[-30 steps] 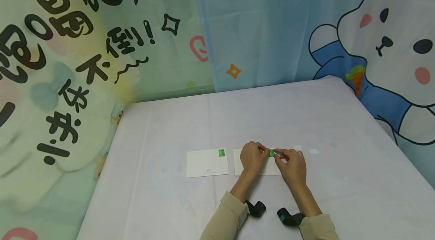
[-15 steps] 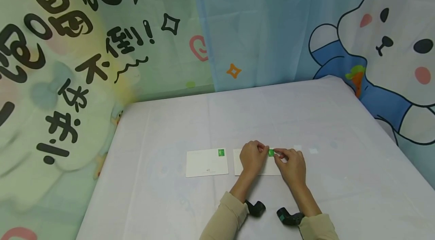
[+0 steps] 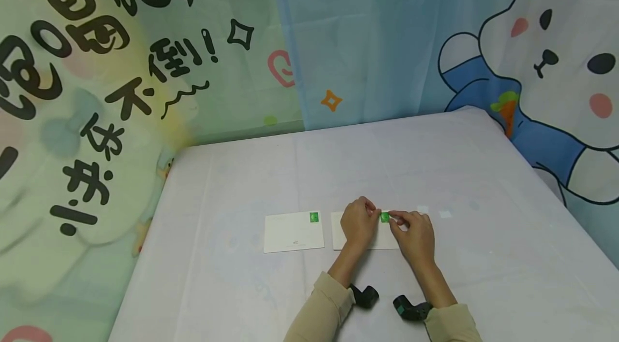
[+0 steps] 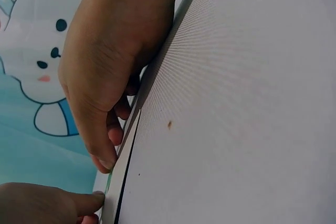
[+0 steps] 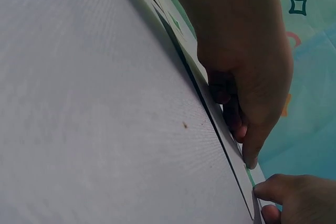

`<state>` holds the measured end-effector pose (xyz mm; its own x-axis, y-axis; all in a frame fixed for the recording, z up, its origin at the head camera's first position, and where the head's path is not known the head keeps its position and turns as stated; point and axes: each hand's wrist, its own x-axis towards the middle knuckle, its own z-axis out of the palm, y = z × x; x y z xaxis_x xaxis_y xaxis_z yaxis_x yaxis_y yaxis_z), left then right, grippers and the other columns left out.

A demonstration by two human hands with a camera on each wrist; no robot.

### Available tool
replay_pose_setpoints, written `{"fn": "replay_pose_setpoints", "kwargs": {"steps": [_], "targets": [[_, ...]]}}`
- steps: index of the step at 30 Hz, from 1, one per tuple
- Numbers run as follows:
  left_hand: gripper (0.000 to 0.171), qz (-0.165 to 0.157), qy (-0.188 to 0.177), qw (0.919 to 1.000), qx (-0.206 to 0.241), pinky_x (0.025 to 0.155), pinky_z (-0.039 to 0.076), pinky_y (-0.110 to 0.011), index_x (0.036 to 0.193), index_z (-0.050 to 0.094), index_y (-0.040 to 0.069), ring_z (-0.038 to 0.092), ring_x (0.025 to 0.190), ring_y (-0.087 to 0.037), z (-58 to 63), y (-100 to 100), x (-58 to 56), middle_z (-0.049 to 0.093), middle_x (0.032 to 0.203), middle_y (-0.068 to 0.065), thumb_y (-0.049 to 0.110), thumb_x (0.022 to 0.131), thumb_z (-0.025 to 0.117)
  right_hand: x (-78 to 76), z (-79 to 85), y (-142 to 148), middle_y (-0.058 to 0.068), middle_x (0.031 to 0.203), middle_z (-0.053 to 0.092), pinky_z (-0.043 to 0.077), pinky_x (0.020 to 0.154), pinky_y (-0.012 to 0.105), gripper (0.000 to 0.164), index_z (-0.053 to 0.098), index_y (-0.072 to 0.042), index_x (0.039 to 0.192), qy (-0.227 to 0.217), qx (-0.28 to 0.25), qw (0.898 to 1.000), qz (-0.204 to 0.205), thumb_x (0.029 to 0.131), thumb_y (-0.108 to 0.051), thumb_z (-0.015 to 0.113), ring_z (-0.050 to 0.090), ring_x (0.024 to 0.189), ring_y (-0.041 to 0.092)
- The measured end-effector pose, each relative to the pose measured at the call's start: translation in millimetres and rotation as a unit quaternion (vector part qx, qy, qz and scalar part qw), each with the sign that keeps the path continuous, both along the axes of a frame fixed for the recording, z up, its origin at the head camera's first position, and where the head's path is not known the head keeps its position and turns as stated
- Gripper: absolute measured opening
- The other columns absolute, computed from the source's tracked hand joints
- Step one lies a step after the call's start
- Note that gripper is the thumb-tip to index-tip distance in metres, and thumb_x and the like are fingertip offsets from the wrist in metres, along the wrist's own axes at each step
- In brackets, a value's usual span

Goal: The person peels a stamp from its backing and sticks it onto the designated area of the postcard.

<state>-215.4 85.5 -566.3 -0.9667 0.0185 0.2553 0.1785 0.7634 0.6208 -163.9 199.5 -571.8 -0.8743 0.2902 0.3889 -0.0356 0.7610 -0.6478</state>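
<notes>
A small green stamp (image 3: 384, 217) lies at the upper part of the right-hand white card (image 3: 385, 239), between my two hands. My left hand (image 3: 358, 225) pinches its left edge with thumb and fingertips and covers part of the card. From the other side, my right hand (image 3: 417, 235) pinches the right edge between thumb and index finger. In the left wrist view the stamp (image 4: 109, 182) appears as a thin green line close to the card, almost edge-on. Whether its underside fully touches the card cannot be told.
Left of my hands lies another white card (image 3: 292, 235) with a green stamp (image 3: 314, 217) in its upper right corner. Two small pale squares (image 3: 445, 214) lie right of my hands on the white-covered table (image 3: 232, 175). Printed curtains (image 3: 367, 41) stand behind.
The knuckles of my left hand have risen slightly, and a little more of the stamp shows. My right hand stays nearly still; the view has shifted slightly.
</notes>
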Motion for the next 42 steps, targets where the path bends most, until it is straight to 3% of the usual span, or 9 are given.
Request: {"fn": "replay_pose_setpoints", "kwargs": {"steps": [8, 15, 20, 24, 28, 31, 36, 42], "targets": [[0.016, 0.016, -0.010, 0.9998, 0.005, 0.046, 0.031, -0.021, 0.074, 0.061, 0.019, 0.043, 0.054, -0.005, 7.2, 2, 2.0, 0.047, 0.058, 0.011, 0.023, 0.074, 0.077, 0.0, -1.3, 0, 0.001, 0.067, 0.055, 0.028, 0.059, 0.033, 0.015, 0.073, -0.008, 0.091, 0.005, -0.001, 1.000, 0.004, 0.077, -0.012, 0.074, 0.042, 0.068, 0.020], [0.012, 0.008, -0.016, 0.9998, 0.013, 0.047, 0.032, -0.021, 0.081, 0.062, 0.016, 0.044, 0.055, -0.007, 9.4, 1, 2.4, 0.050, 0.060, 0.009, 0.022, 0.079, 0.072, 1.2, -0.5, 1, 0.002, 0.068, 0.056, 0.028, 0.059, 0.033, 0.014, 0.073, -0.007, 0.091, 0.005, -0.004, 1.000, 0.002, 0.077, -0.011, 0.073, 0.043, 0.068, 0.020], [0.005, -0.004, -0.022, 0.9965, 0.080, 0.046, 0.034, -0.021, 0.087, 0.062, 0.013, 0.045, 0.054, -0.006, 9.8, -5, 4.6, 0.052, 0.063, 0.009, 0.017, 0.085, 0.063, 2.1, -1.1, 0, 0.002, 0.068, 0.056, 0.028, 0.060, 0.033, 0.014, 0.073, -0.008, 0.092, -0.002, -0.009, 1.000, -0.001, 0.079, -0.012, 0.072, 0.043, 0.069, 0.020], [0.004, -0.017, 0.017, 0.9910, 0.132, 0.052, 0.039, -0.020, 0.088, 0.062, 0.012, 0.050, 0.059, -0.005, 8.2, -13, 8.9, 0.055, 0.068, 0.007, 0.011, 0.084, 0.061, 1.9, -1.4, 0, 0.002, 0.069, 0.056, 0.028, 0.060, 0.033, 0.016, 0.072, -0.008, 0.093, 0.000, -0.003, 1.000, -0.002, 0.079, -0.015, 0.073, 0.043, 0.069, 0.020], [0.014, -0.027, 0.073, 0.9923, 0.096, 0.070, 0.045, -0.026, 0.097, 0.063, 0.011, 0.058, 0.081, -0.012, 7.0, -25, 18.0, 0.062, 0.087, 0.002, 0.008, 0.083, 0.063, 2.0, -1.3, -1, 0.001, 0.069, 0.056, 0.029, 0.061, 0.034, 0.023, 0.072, -0.008, 0.095, 0.008, 0.005, 1.000, 0.004, 0.075, -0.019, 0.076, 0.043, 0.070, 0.019], [0.027, -0.042, 0.089, 0.9939, 0.050, 0.086, 0.044, -0.035, 0.108, 0.062, 0.009, 0.055, 0.104, -0.021, 7.0, -33, 25.7, 0.060, 0.107, -0.004, 0.009, 0.082, 0.065, 1.4, -0.9, -1, 0.001, 0.068, 0.055, 0.029, 0.061, 0.034, 0.026, 0.072, -0.008, 0.095, 0.016, 0.010, 1.000, 0.006, 0.073, -0.021, 0.078, 0.043, 0.069, 0.020], [0.042, -0.079, 0.064, 0.9945, 0.025, 0.098, 0.035, -0.043, 0.120, 0.056, 0.000, 0.041, 0.124, -0.034, 5.7, -41, 34.5, 0.051, 0.124, -0.015, 0.012, 0.081, 0.067, -1.5, 0.0, -2, 0.001, 0.066, 0.053, 0.029, 0.060, 0.035, 0.027, 0.072, -0.008, 0.091, 0.022, 0.021, 1.000, 0.001, 0.071, -0.024, 0.079, 0.042, 0.065, 0.020], [0.049, -0.085, 0.029, 0.9960, -0.003, 0.102, 0.031, -0.040, 0.126, 0.052, 0.000, 0.035, 0.129, -0.031, 0.8, -42, 37.2, 0.046, 0.132, -0.015, 0.017, 0.082, 0.067, -5.6, -1.3, -3, 0.000, 0.064, 0.051, 0.029, 0.059, 0.035, 0.029, 0.071, -0.008, 0.089, 0.009, 0.044, 0.999, -0.009, 0.069, -0.026, 0.081, 0.042, 0.062, 0.021]]}}
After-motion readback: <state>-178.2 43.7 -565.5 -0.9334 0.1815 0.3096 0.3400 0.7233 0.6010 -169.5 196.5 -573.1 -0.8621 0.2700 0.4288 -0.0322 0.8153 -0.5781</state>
